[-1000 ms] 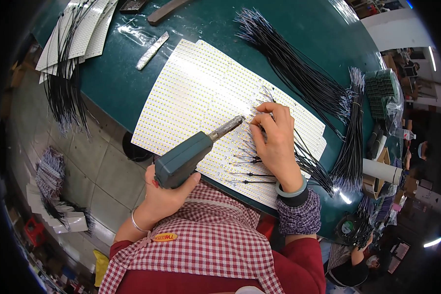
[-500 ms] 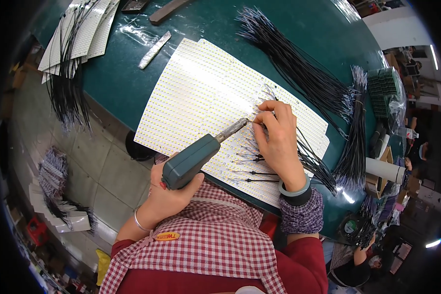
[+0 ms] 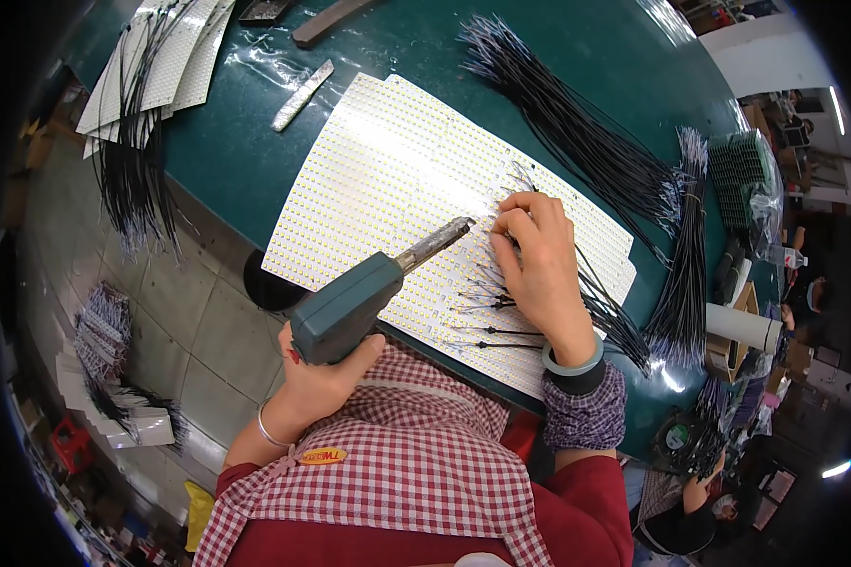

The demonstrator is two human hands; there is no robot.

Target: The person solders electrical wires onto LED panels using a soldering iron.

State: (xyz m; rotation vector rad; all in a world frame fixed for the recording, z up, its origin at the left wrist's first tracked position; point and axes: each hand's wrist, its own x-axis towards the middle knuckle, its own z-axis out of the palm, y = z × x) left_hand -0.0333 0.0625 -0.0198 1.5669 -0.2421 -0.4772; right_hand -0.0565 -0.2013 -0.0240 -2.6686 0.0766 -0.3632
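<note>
My left hand point(image 3: 323, 386) is wrapped round the handle of a dark green soldering gun point(image 3: 348, 307). Its metal barrel points up and right, the tip a short gap from my right fingertips. My right hand point(image 3: 547, 269) is over the white LED boards point(image 3: 350, 180), thumb and forefinger pinched together on what looks like a thin wire end, mostly hidden by the fingers. Short black wires point(image 3: 515, 334) with pale stripped ends lie in a row along the board beneath and below that hand. The boards are stacked, dotted with rows of small yellow LEDs.
Long bundles of black wires point(image 3: 577, 118) lie at the back and right point(image 3: 681, 274) of the green table point(image 3: 407, 47). A flat metal bar point(image 3: 303, 94) rests left of the boards. More boards with wires point(image 3: 175, 57) overhang the far left edge. A co-worker point(image 3: 676, 510) is at lower right.
The soldering gun has drawn back down and left, its tip moving away from my right fingers. My right hand has barely shifted and keeps its pinch.
</note>
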